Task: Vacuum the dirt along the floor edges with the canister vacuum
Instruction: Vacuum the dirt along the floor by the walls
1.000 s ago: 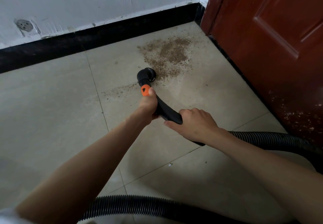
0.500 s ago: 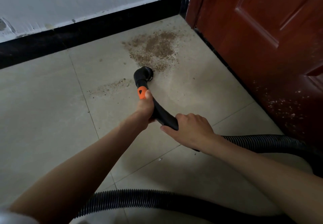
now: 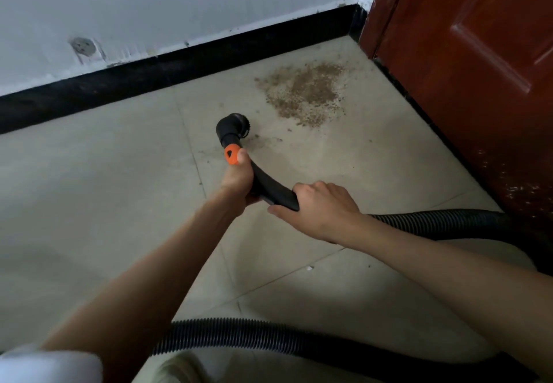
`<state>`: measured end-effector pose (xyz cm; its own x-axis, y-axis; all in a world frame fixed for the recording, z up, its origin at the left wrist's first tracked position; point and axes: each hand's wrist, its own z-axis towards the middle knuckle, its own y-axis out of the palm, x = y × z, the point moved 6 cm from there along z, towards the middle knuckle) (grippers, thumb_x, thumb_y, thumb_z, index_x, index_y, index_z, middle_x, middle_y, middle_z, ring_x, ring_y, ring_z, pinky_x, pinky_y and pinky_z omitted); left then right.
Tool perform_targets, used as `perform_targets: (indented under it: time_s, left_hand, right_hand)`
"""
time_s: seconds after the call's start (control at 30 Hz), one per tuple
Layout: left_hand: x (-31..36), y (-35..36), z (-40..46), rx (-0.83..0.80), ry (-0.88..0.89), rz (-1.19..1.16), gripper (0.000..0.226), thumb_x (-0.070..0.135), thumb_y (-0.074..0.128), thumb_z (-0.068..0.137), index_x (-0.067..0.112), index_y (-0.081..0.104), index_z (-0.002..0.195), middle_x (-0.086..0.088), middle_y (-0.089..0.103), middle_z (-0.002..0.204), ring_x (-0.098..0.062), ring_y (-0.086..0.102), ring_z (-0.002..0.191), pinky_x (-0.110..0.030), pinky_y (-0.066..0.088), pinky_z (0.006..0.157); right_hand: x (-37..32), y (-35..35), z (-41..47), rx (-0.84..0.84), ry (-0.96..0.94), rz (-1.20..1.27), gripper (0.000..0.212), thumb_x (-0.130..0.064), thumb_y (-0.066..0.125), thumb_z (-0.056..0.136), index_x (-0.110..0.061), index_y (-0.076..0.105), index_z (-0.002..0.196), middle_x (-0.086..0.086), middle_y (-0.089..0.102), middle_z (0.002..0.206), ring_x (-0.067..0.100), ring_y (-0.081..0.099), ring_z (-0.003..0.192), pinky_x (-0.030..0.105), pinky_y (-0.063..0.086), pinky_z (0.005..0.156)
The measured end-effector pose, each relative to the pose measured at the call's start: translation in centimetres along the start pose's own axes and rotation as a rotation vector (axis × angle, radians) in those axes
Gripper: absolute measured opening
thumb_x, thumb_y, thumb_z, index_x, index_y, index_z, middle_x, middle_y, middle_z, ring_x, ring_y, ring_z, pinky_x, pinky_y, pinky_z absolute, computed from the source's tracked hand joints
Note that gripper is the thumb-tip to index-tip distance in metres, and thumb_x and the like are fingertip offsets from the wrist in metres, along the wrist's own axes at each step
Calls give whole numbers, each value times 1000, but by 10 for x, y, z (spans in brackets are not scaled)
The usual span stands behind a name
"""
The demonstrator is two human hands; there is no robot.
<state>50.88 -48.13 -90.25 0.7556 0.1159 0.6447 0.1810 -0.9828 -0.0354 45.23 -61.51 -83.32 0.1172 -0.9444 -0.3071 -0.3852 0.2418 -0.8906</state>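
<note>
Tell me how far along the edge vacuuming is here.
Done: the tile right of the brush nozzle looks mostly clear. In hand: left hand and right hand grip the curved wand. Left: the dirt patch by the door.

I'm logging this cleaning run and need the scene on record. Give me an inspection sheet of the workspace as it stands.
Surface: beige tiled floor, faint specks near the nozzle.
Job's things: black brush nozzle on the floor, short of the brown dirt patch in the corner; curved black wand with orange collar.
Clutter: small white scrap on a tile joint.
Hands: left hand grips the wand behind the collar; right hand grips it further back.
Cables: ribbed black hose loops across the foreground and off to the right.
Surroundings: white wall, black baseboard, red-brown door.
</note>
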Motion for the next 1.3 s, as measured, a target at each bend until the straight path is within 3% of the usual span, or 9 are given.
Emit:
perform_targets:
  time_s: [0.13,0.33,0.43,0.67,0.87,1.03,1.3]
  left_hand:
    - [-5,-65,-2,94,25,-48,40,49,31,97,13,36,115,-8,51,89,-22,54,79,-36,46,60]
    - [-15,-140,-5,201,3,-52,37,46,32,97,15,36,116,-9,50,96,-26,54,91,-40,48,72]
    - [-24,-154,-5,203,-23,-63,38,45,33,97,13,37,116,-10,49,91,-25,54,85,-41,48,73]
    - [-27,-142,-8,173,-11,-33,37,43,33,95,10,41,111,-7,51,84,-22,55,75,-33,45,52]
    - [-31,-119,-11,102,-18,-3,36,44,32,96,11,41,108,-8,52,85,-22,56,76,-33,48,54]
    - [-27,-102,-12,49,-2,22,32,42,32,97,13,42,93,-7,52,83,-20,56,74,-32,47,54]
    - [-31,-87,-13,34,-21,14,33,44,33,96,15,42,84,-8,53,84,-21,57,75,-33,48,55]
  right_hand:
    - [-54,16,10,-45,-93,8,51,-71,40,87,-21,42,77,-3,42,65,25,47,67,34,30,56]
    - [-116,41,16,-118,-152,24,53,-70,41,88,-21,36,67,-3,43,63,25,46,64,33,27,52]
    - [-128,50,15,-135,-166,21,52,-69,41,89,-20,40,70,-3,44,63,24,47,63,32,27,50]
    - [-118,52,10,-142,-111,35,50,-68,43,89,-20,43,73,-3,47,66,25,52,68,32,32,54]
    - [-100,46,1,-116,-79,12,51,-68,42,88,-18,49,81,-3,47,66,24,50,66,32,30,52]
    - [-86,40,0,-127,-50,19,51,-67,42,89,-21,40,69,-3,47,66,23,49,65,31,29,49]
    - [-70,42,-4,-138,-31,30,51,-69,41,88,-21,40,70,-2,50,68,13,44,58,30,29,48]
